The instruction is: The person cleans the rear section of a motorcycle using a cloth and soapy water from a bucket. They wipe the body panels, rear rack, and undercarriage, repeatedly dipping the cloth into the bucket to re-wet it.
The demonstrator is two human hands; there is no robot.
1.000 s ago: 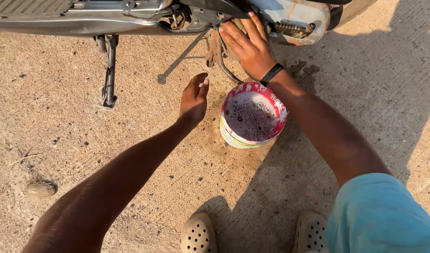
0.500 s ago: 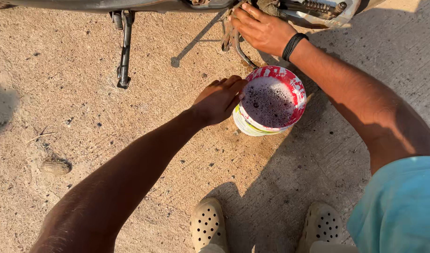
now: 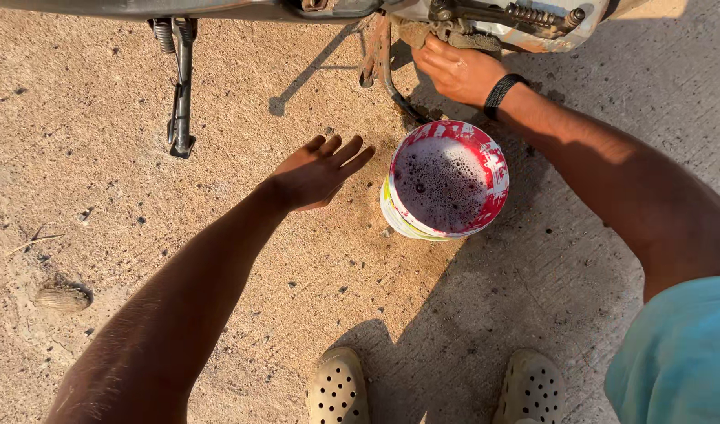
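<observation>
Ground: bare concrete, sandy and sunlit on my left, in my own shadow on the right.

Motorcycle: underside runs along the 12 o'clock edge. Its side stand is down at about 11 o'clock, foot on the ground.

Bucket: white with a red-smeared rim, standing upright on the ground just past centre toward 1 o'clock, directly below the engine. It holds dark, frothy liquid, the surface speckled with bubbles.

Right hand: at 1 o'clock, reaching up under the engine. The fingers are curled around a dirty rag or fitting there; what exactly they grip I cannot tell. A black band sits on the wrist.

Left hand: at centre, open, fingers spread and pointing toward the bucket, holding nothing. It is near the bucket's left side but apart from it.

Change noted: half a second ago my left hand was against the bucket's wall; it has since come away to the left, and the bucket stands on its own. In my judgement the bucket has been positioned under the engine and the left hand is finished with it.

Shoes: pale perforated clogs at 6 o'clock.
</observation>
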